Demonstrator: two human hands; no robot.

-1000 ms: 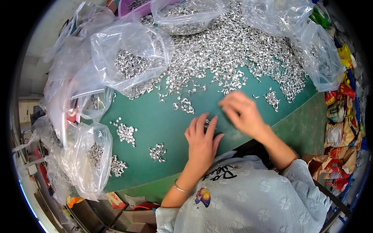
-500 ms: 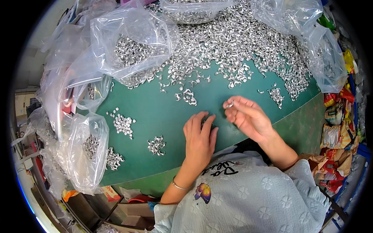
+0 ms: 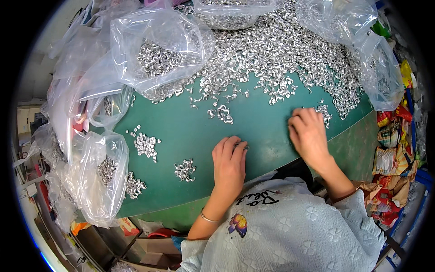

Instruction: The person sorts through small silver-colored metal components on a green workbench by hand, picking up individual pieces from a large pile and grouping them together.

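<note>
My left hand (image 3: pixel 229 161) rests palm down on the green table (image 3: pixel 208 177), fingers curled and close together over small silver metal pieces (image 3: pixel 242 146), of which only a bit shows at the fingertips. To the right, my right hand (image 3: pixel 310 136) is lowered over the table with its fingers bent inward; what they hold, if anything, is hidden. Just beyond its knuckles lies a small pile of curved silver pieces (image 3: pixel 324 115). Another little cluster of curved pieces (image 3: pixel 223 114) sits ahead of my left hand, and one more pile (image 3: pixel 185 170) lies to its left.
A broad heap of curved metal pieces (image 3: pixel 272 50) covers the table's far side. Clear plastic bags of parts (image 3: pixel 161 56) stand at the back and a further bag (image 3: pixel 102 181) at the left. Small round-looking pieces (image 3: pixel 146 146) lie left. Coloured packets (image 3: pixel 389 158) are beyond the right edge.
My right hand has moved right and turned palm down, next to the small right-hand pile; the silver piece it pinched is out of sight. My left hand has shifted slightly, its fingers closer together.
</note>
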